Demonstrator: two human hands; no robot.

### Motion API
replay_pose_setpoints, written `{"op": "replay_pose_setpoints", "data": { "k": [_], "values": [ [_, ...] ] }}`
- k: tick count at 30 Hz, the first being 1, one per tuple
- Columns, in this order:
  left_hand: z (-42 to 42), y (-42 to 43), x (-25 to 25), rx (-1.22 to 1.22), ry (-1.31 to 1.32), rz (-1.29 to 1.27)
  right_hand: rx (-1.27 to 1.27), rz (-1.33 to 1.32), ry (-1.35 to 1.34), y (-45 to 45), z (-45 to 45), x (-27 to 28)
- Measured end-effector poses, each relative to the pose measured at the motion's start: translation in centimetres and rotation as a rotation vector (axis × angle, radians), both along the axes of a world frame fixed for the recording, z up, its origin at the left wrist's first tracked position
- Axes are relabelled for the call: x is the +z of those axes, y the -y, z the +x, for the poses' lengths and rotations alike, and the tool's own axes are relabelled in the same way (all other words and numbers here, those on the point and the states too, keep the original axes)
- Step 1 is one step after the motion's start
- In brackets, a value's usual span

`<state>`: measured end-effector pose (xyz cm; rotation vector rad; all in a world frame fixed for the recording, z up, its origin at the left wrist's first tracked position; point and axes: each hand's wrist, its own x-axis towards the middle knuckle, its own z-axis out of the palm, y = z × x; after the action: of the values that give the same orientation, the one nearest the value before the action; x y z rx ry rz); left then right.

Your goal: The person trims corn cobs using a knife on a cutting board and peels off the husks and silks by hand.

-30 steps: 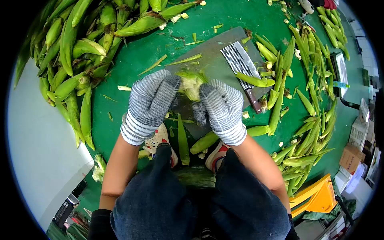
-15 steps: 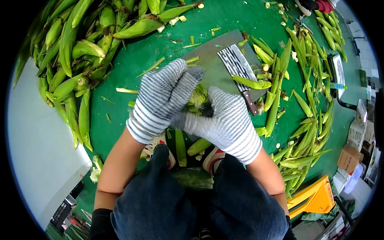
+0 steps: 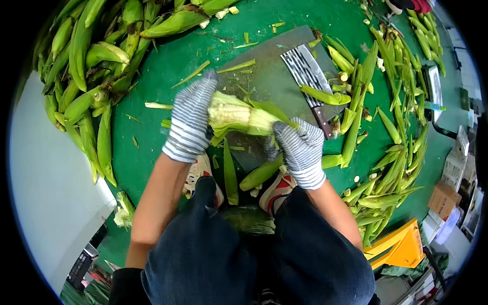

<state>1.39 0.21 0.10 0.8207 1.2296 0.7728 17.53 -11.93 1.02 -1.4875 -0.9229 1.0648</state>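
Note:
An ear of corn [image 3: 236, 116] lies sideways between my hands, its husk partly peeled so pale kernels show. My left hand [image 3: 192, 114], in a grey-and-white striped glove, is closed round its left end. With gloved fingers pinched on the husk at the other end is my right hand [image 3: 299, 145]. Beneath and beyond the corn is a grey board [image 3: 269, 63] with husk scraps on it. A cleaver [image 3: 307, 76] with a brown handle rests there to the right, a green husk piece [image 3: 325, 95] lying across its blade.
Unhusked corn [image 3: 84, 66] is heaped at the upper left on the green floor [image 3: 168, 66]. Stripped husks [image 3: 389, 178] spread along the right. A yellow metal frame [image 3: 399, 246] stands at lower right. Below my hands are my shoes [image 3: 277, 195] and loose husk leaves [image 3: 230, 175].
My hands have moved apart, the left one leftward and the right one slightly right and down. The corn, mostly hidden before, now shows between them with its kernels exposed.

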Motion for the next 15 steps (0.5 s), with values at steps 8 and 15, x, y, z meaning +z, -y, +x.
{"op": "replay_pose_setpoints", "data": {
  "k": [8, 15],
  "values": [
    [-2.8, 0.6, -1.2, -0.179, -0.169, 0.265, 0.26, -0.102, 0.204, 0.0, 1.6, 2.3],
    [3.1, 3.5, 6.0, -0.351, -0.408, 0.771, 0.519, -0.341, 0.069, -1.5, 1.5, 5.1]
  ]
}}
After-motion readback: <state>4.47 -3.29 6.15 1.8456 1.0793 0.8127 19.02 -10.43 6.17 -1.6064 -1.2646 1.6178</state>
